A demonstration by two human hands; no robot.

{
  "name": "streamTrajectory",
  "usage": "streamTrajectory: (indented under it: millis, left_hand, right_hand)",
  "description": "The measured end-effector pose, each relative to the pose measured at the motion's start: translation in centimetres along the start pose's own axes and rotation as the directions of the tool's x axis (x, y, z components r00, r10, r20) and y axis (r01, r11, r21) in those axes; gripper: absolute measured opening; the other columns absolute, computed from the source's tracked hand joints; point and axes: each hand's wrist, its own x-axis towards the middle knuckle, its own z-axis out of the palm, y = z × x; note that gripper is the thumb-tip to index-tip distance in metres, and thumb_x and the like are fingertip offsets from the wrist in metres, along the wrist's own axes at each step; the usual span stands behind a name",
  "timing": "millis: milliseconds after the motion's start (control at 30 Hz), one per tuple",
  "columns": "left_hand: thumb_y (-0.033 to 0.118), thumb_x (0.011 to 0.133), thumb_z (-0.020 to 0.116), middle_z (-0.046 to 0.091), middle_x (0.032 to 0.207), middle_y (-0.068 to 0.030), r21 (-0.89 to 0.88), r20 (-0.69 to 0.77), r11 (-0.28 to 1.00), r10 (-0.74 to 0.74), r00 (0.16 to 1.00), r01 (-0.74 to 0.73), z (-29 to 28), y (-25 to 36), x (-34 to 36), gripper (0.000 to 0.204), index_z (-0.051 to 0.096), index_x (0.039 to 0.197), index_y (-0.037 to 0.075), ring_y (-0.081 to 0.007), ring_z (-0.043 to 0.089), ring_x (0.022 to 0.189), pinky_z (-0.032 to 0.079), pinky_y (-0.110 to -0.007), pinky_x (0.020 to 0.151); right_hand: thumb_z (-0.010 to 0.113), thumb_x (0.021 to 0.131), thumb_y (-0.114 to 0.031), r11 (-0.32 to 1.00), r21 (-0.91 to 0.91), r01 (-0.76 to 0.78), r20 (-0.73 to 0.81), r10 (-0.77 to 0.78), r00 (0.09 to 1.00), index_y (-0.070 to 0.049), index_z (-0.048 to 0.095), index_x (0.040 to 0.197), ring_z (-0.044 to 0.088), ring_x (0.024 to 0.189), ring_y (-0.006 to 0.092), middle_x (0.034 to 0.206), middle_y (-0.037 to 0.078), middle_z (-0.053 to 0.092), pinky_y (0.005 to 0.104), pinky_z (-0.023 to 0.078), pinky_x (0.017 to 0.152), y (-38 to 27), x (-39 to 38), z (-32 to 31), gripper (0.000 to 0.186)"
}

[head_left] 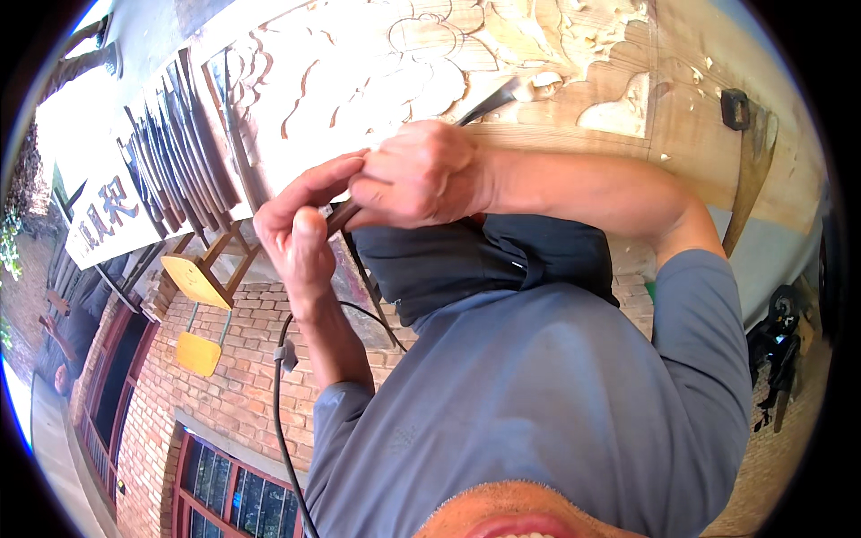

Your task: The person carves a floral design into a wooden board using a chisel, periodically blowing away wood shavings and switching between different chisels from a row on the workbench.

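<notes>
Fingers of the right hand (421,175) clench a dark metal gouge (489,101); left hand (300,238) cups near its handle (341,217), grip unclear. Tip's at the pale wooden panel (448,67): floral relief (426,38) part-cut, smoothing seemingly left.

My right fingers (371,192) gripped a chisel (489,103) over the carved board (408,81); my left fingers (325,179) curled beside the chisel's handle (341,216). Left of the board lay tools (190,148).
</notes>
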Motion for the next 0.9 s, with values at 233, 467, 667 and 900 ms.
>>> streamTrajectory:
  millis: [233,467,667,900]
  left_hand:
    - [0.094,0.095,0.034,0.066,0.133,-0.0408,-0.297,0.192,0.926,0.295,0.936,-0.231,-3.3,-0.3,-0.1,0.125,0.057,0.14,-0.021,-0.0456,0.07,0.124,0.054,-0.053,0.111]
    - [0.102,0.081,0.047,0.06,0.145,-0.0402,-0.293,0.049,0.955,0.063,0.997,-0.046,0.1,-0.3,-5.5,0.138,0.055,0.145,-0.021,-0.0448,0.061,0.139,0.046,-0.052,0.12]
    - [0.096,0.086,0.053,0.06,0.145,-0.0391,-0.211,-0.024,0.978,0.003,1.0,-0.008,1.5,1.2,-6.1,0.13,0.055,0.144,-0.021,-0.0422,0.062,0.138,0.05,-0.048,0.116]
    - [0.086,0.094,0.055,0.068,0.132,-0.0394,-0.15,0.007,0.983,0.111,0.994,-0.109,0.8,2.2,-2.5,0.11,0.071,0.119,-0.019,-0.0423,0.07,0.123,0.058,-0.049,0.106]
  right_hand:
    - [0.082,0.084,-0.042,0.729,-0.618,0.294,0.049,-0.338,0.94,-0.011,0.058,0.077,0.066,0.061,0.0189,0.072,0.001,0.06,0.034,0.053,0.053,-1.9,1.1,-2.7,0.04]
    - [0.078,0.088,-0.039,0.816,-0.438,0.376,0.223,-0.306,0.925,-0.011,0.057,0.078,0.067,0.063,0.0202,0.073,0.002,0.059,0.0346,0.054,0.053,-3.5,-0.1,-1.3,0.036]
    - [0.076,0.09,-0.039,0.806,-0.426,0.411,0.195,-0.362,0.911,-0.012,0.057,0.077,0.067,0.063,0.0197,0.072,0.002,0.059,0.0345,0.054,0.052,-3.0,-0.2,-1.0,0.035]
    - [0.078,0.088,-0.042,0.779,-0.525,0.344,0.129,-0.327,0.936,-0.013,0.058,0.078,0.067,0.064,0.0187,0.073,0.001,0.061,0.0343,0.054,0.052,-3.1,0.3,-2.3,0.037]
